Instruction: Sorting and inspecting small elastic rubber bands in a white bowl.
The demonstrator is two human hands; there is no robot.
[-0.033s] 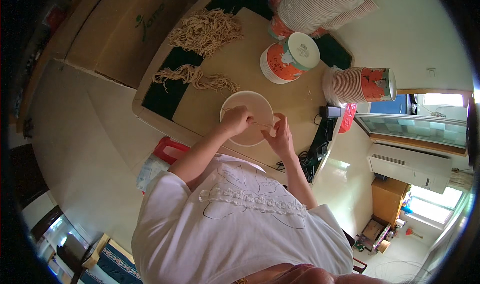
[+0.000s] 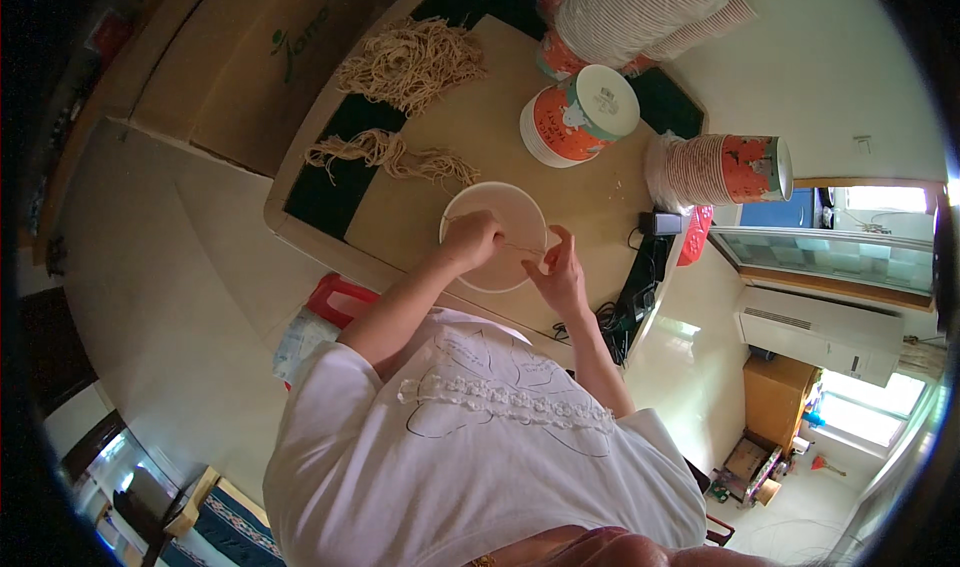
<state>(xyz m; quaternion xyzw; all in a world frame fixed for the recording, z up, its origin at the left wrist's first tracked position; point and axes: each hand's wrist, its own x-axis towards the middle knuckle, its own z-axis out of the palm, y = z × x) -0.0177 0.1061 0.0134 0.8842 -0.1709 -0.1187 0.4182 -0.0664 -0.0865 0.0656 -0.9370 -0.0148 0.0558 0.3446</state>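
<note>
A round white paper tub [image 2: 508,201] stands mouth up near the table's front edge, directly under my hands. Over its opening my left hand [image 2: 472,242] is closed, pinching a thin tan string [image 2: 520,248]. The string runs across to my right hand [image 2: 562,275] at the tub's right rim, where the curled thumb and fingers grip it. Just beyond the tub, to the left, lies a small bundle of tan strings [image 2: 380,152]. A larger tangled heap of them [image 2: 415,62] sits farther back. The fingertips of my left hand are partly hidden.
Upside-down orange-and-green printed tubs [image 2: 570,127] stand at the back right, by tall stacks of tubs in plastic [image 2: 640,12]. Another stack [image 2: 715,170] lies along the right edge. Black cables [image 2: 608,317] and an adapter [image 2: 660,223] are near it. A large cardboard box [image 2: 240,67] stands left.
</note>
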